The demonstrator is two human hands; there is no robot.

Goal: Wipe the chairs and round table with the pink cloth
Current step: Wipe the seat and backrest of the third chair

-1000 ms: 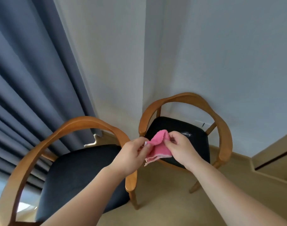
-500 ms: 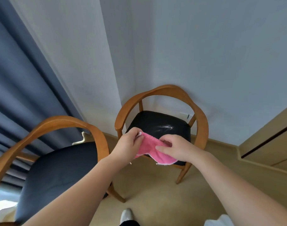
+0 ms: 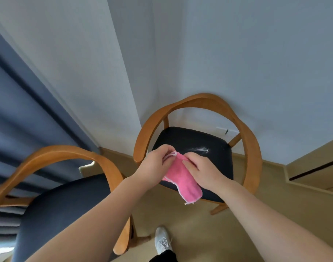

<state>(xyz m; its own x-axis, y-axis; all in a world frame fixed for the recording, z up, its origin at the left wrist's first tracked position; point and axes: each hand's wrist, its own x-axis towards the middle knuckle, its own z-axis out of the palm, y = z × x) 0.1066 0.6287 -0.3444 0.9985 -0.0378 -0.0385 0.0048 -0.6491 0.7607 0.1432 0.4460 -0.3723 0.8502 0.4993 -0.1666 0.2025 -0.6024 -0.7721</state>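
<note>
1. The left-hand grip (image 3: pixel 154 167) is closed on the top edge of the small pink fluffy cloth (image 3: pixel 182 184). Its fingers pinch the cloth near the white trim.
2. The right-hand grip (image 3: pixel 205 173) is closed on the same cloth too. Its thumb lies on top of the pink side and its fingers curl round the edge.
3. The cloth is held between both hands. It hangs down, with its loose end toward the floor.
4. The cloth is in front of the black seat of the round-backed wooden chair in the corner (image 3: pixel 252 148). I cannot tell if the cloth touches the seat.
5. That black seat has a thin white smear (image 3: pixel 201 149) just beside the right hand.
6. A second wooden chair with a dark blue seat (image 3: pixel 67 154) stands to the left, near the first one. The left arm reaches over it.
7. A long blue curtain (image 3: pixel 20 120) hangs behind the second chair.
8. The pale grey wall (image 3: pixel 237 53) has a small white socket (image 3: pixel 227 131) behind the corner chair.
9. The tan floor (image 3: pixel 190 224) lies under both chairs, and one white shoe (image 3: pixel 162 240) stands on it.
</note>
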